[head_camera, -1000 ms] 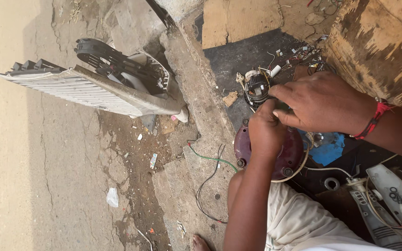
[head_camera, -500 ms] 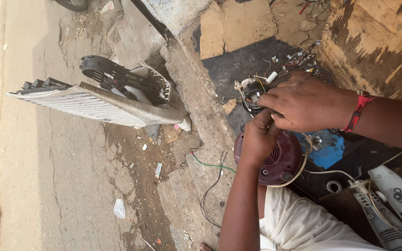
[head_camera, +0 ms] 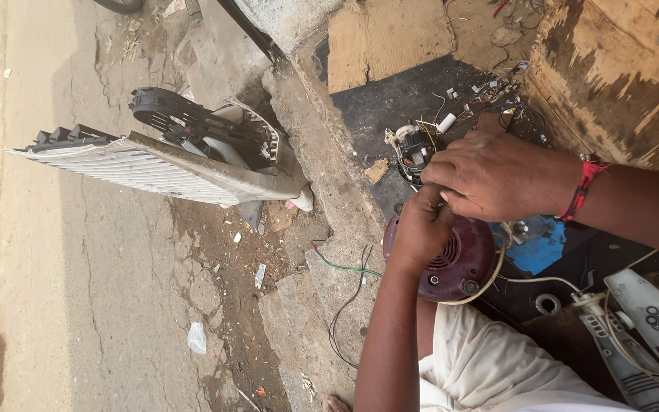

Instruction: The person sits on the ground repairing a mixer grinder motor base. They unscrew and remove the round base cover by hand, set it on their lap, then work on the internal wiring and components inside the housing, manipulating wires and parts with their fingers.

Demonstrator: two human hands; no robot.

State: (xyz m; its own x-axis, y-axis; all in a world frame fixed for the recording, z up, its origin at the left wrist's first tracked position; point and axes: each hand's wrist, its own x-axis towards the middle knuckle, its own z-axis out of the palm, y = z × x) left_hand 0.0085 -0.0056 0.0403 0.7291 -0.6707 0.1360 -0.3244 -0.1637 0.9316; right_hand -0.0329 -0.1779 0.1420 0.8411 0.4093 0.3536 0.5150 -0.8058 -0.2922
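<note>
Two hands meet just above the maroon motor housing [head_camera: 451,255], and that is where I keep my attention in the head view. My left hand [head_camera: 421,229] rests on the top of the housing, its fingers curled shut on something thin that I cannot make out, probably a wire end. My right hand [head_camera: 497,175], with a red thread band [head_camera: 583,187] at the wrist, is cupped over it from above the housing, its fingers closed together on that same spot. Just above the housing sits the small black wound motor part [head_camera: 413,149] with loose wires.

As I judge it, doing this well means keeping the left hand planted on the housing as an anchor and letting only the right fingertips work, with short pulls, so the fine leads do not tear from the winding.

On room: left of the housing, the broken concrete kerb [head_camera: 322,229] drops to the road, so anything small that slips that way is lost in rubble. A green wire [head_camera: 345,267] and a black wire [head_camera: 345,313] trail over that edge. A cream cable [head_camera: 490,278] loops round the housing's lower right side and could snag a wrist. Right of the housing lie a blue scrap [head_camera: 543,244] and white plastic parts [head_camera: 642,320], close packed. Farther left of the housing, well apart, a white grille panel [head_camera: 131,164] leans on the road. The freest space is the dark mat [head_camera: 375,107] above the housing.
</note>
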